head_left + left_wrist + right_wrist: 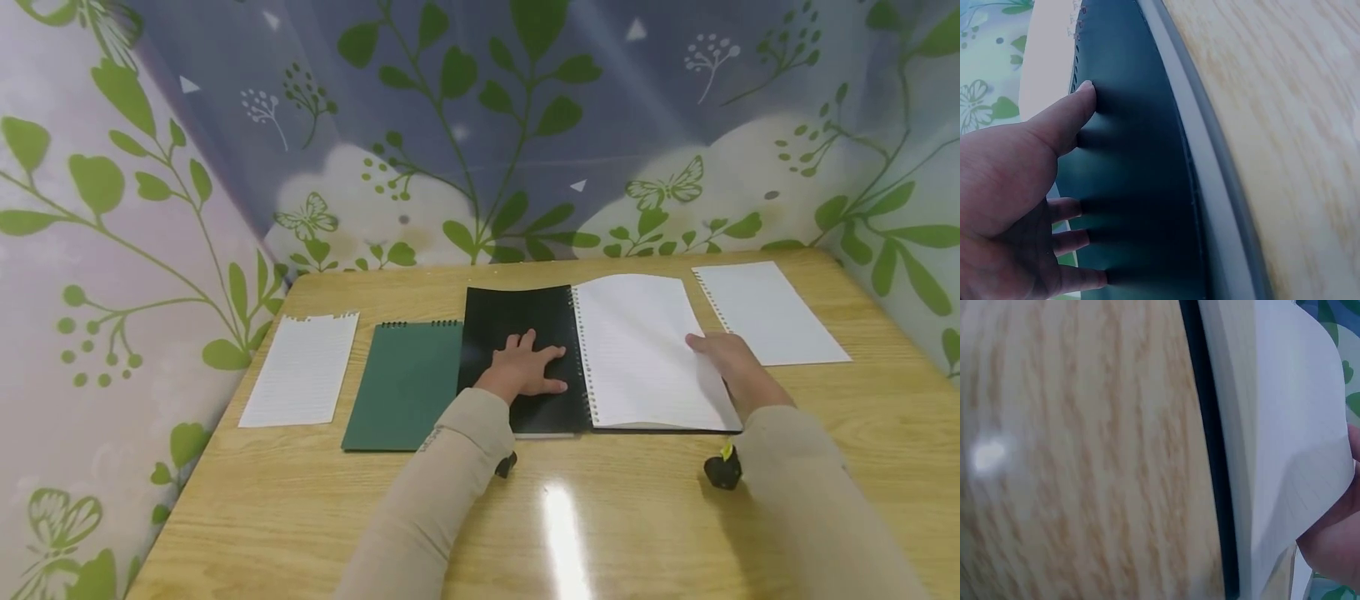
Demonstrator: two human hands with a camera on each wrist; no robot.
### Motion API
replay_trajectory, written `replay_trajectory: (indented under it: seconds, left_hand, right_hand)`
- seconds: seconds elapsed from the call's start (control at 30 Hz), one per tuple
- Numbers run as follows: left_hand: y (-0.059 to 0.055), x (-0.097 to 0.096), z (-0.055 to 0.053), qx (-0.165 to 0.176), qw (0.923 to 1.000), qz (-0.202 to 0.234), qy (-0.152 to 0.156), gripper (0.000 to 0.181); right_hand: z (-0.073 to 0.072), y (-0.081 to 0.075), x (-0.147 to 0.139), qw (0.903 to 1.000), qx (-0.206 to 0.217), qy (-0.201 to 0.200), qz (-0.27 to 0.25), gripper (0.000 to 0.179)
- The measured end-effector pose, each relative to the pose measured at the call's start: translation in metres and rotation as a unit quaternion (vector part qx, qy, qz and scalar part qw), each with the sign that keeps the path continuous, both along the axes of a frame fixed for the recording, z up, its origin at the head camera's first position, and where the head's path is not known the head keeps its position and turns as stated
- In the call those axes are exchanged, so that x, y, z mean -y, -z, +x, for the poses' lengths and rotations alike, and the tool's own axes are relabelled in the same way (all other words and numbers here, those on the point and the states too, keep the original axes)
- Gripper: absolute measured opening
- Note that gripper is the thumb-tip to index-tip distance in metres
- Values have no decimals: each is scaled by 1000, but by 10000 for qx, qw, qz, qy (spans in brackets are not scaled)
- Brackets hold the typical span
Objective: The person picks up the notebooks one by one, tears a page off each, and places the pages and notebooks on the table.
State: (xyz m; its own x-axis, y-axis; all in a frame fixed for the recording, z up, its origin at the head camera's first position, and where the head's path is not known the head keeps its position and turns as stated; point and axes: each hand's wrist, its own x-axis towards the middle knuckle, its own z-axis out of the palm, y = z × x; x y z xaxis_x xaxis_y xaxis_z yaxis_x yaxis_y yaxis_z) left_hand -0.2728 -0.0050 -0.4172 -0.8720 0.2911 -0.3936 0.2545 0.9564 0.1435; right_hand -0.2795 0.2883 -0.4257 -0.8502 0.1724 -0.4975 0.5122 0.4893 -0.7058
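A spiral notebook lies open on the table, its black cover [543, 312] folded out to the left of the ring binding. The left hand [523, 367] rests on that cover with fingers spread; in the left wrist view its fingertips touch the dark surface. At the notebook's right edge, the right hand [738, 367] pinches a white lined page [645, 350], thumb on top. The right wrist view shows this page [1297, 425] bowed up above the stack of sheets, the hand [1338, 544] partly out of frame.
A green top-bound notepad [401, 383] lies left of the black cover, partly under it. Further left is a torn lined sheet [303, 371]; another loose sheet [776, 312] with a perforated edge lies at the right. Patterned cloth [480, 150] hangs behind the wooden table [637, 525].
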Motion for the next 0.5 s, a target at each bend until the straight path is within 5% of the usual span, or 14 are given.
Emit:
replay_trajectory:
  seconds: [0.5]
  left_hand:
    - [-2,2,0,126,9996,209,-103,66]
  right_hand:
    - [1,4,-1,9988,-164,67,-453,69]
